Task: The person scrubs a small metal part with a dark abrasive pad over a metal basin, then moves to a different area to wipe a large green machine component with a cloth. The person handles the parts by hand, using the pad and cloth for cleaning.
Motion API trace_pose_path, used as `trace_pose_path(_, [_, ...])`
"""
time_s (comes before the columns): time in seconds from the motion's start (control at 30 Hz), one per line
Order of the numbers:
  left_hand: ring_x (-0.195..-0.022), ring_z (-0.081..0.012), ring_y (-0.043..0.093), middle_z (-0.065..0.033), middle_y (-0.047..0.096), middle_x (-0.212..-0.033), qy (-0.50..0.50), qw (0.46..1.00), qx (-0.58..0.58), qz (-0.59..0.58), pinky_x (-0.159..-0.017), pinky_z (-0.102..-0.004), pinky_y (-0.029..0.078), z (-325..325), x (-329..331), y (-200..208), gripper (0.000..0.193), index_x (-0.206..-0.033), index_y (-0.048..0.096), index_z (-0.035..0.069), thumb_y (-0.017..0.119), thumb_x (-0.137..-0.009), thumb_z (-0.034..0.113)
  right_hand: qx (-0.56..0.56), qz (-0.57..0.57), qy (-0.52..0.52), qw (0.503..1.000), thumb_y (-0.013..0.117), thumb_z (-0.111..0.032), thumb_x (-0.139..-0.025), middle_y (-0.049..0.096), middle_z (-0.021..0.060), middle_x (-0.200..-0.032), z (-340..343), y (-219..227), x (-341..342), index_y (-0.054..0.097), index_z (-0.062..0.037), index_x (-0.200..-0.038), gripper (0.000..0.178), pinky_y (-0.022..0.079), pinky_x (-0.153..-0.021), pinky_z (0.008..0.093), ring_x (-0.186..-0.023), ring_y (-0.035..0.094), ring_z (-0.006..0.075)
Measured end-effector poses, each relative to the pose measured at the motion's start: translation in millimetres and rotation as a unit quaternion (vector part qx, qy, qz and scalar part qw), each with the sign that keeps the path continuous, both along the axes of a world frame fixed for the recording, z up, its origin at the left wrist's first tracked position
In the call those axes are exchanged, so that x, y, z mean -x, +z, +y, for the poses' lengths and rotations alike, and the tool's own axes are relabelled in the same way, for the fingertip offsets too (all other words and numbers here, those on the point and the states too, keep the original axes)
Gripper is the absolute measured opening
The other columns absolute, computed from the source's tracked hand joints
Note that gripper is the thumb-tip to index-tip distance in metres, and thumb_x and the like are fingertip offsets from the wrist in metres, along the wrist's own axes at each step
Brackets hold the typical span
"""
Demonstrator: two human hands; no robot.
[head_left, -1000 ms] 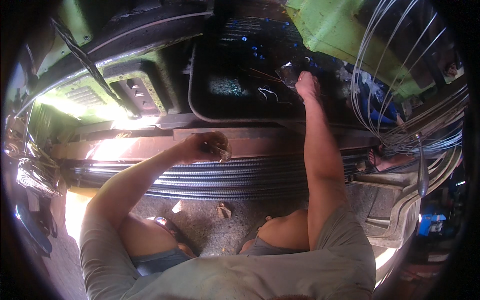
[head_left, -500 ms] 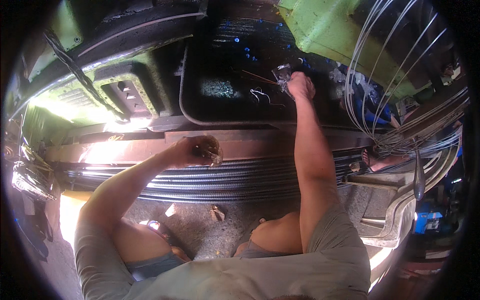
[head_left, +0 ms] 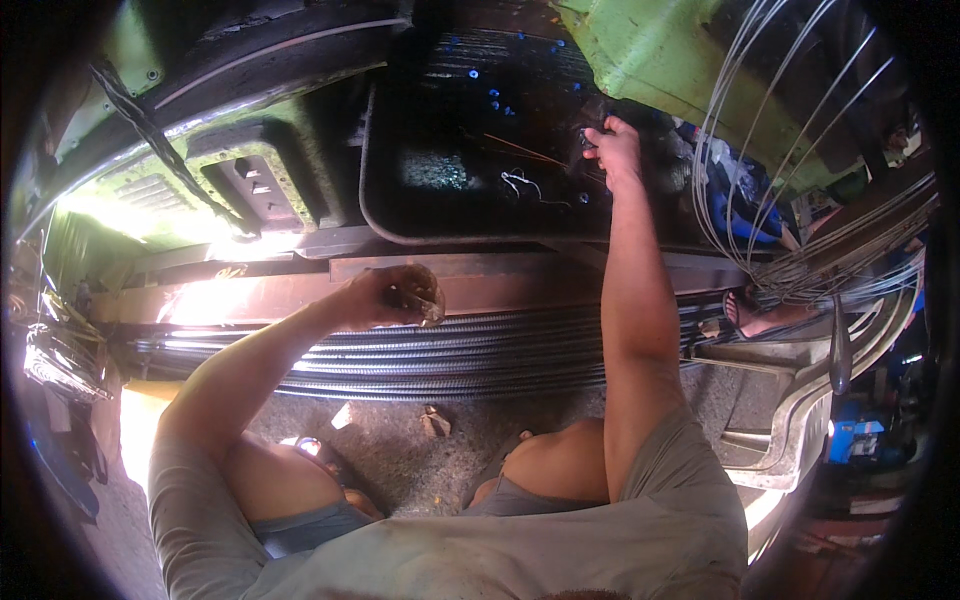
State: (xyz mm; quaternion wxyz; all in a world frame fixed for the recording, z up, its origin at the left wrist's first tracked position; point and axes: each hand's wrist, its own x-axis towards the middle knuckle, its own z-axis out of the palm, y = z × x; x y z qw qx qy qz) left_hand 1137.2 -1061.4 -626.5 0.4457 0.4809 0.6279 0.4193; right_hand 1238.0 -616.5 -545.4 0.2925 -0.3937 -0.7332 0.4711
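Clear cup [head_left: 433, 298], near the frame's centre, is gripped by the left hand [head_left: 375, 299]; right hand [head_left: 616, 155], upper right, has curled fingers, their hold I cannot tell. Loosened left grip could drop it onto metal bars [head_left: 440, 362].

Free room left of the right hand [head_left: 615, 152], wire loops [head_left: 800, 290] (thin) rightward

Ribbed metal rods [head_left: 440, 365] lie near a pale chair [head_left: 802, 425] and looped wire [head_left: 820, 292].
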Motion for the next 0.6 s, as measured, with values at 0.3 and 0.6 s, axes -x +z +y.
trace_pose_path(0.3, [-0.105,-0.0173,0.067,-0.0077,0.07,-0.115,0.002,0.999,-0.027,-0.027,-0.096,-0.0334,0.055,-2,-3,15,0.053,-0.131,0.059,0.007,0.083,-0.085,0.021,0.067,0.082,0.032,0.994,0.071,-0.008,-0.092,0.071,0.0037,-0.093,3,-19,-7,0.063,-0.0071,-0.104,0.015,0.045,-0.05,0.0243,-0.066,0.07,0.0127])
trace_pose_path(0.6, [-0.107,-0.0176,0.067,-0.0076,0.07,-0.115,0.005,0.998,-0.013,-0.058,-0.097,-0.0341,0.054,1,-2,0,0.051,-0.129,0.059,0.006,0.082,-0.084,0.013,0.042,0.08,0.035,0.995,0.072,-0.013,-0.091,0.07,0.0082,-0.094,2,-18,-4,0.06,-0.0011,-0.116,0.03,0.045,-0.043,0.0274,-0.06,0.069,0.0148])
